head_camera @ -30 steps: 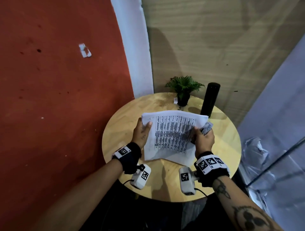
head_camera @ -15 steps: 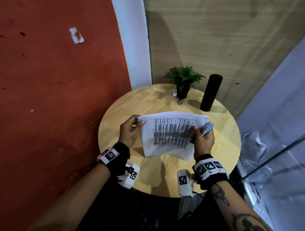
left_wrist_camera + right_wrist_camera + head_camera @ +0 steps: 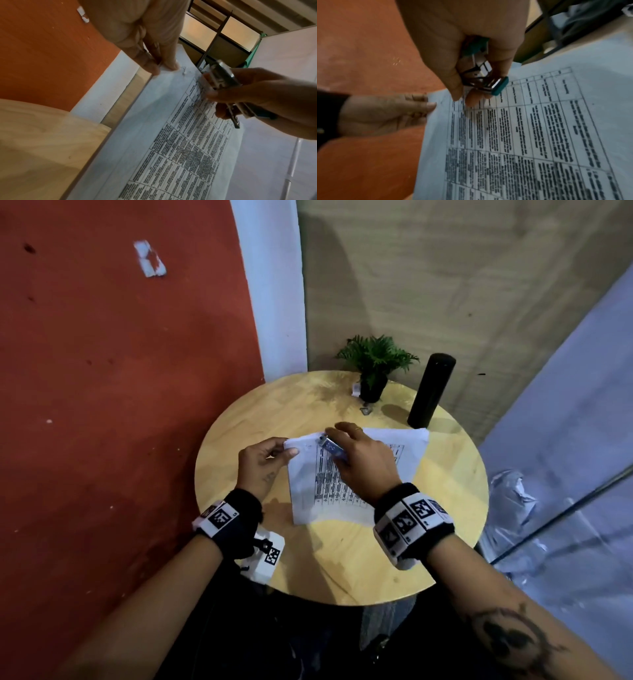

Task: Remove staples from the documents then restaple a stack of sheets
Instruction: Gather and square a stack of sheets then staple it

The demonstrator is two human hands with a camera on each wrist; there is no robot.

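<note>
— What does the room look like?
— A round wooden desk [image 3: 239, 440] stands against a red wall [image 3: 102, 371] and a pale wood panel [image 3: 445, 285]; a small potted plant [image 3: 375, 364] and a black bottle [image 3: 430, 390] sit at its far edge.

— And the papers?
— The sheets [image 3: 318, 494] hang over the desk. The left hand [image 3: 260, 463] pinches their top-left corner; the right hand [image 3: 363, 463] has its grip closed around a small stapler [image 3: 330, 446] just beside that corner.
</note>
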